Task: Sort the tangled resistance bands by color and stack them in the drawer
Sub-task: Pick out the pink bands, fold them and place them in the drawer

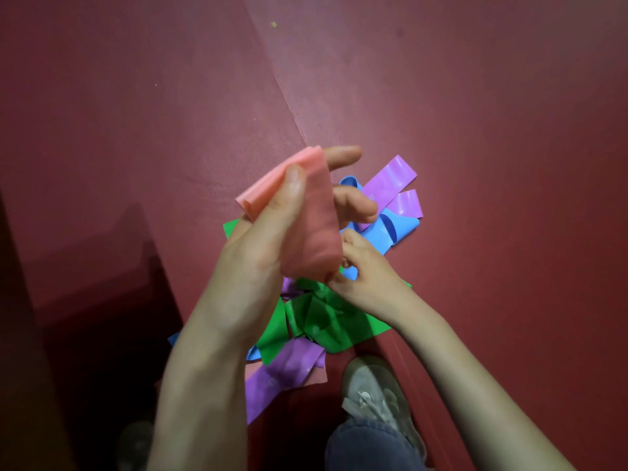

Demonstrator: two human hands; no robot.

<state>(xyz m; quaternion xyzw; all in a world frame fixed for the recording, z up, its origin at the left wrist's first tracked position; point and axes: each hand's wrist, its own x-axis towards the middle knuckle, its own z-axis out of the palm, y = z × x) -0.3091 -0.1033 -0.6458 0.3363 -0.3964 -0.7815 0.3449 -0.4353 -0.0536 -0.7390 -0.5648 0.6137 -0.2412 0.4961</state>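
Sorting barely begun: one pink band lifted out of the tangle.

The left hand [268, 239] held its grip clenched on a pink resistance band [306, 215], thumb pressed to it, raised above the pile. The right hand [367, 273] curled its fingers at that band's lower end, though which band it pinched could not be told. Green bands [326, 321], purple bands [394, 178] and blue bands [390, 229] lay mixed on the red floor mat [475, 130], so nearly all the sorting looked left to do. No drawer or sorted stack showed. Both arms hid the pile's middle, and the lower-left corner was too dark to read.
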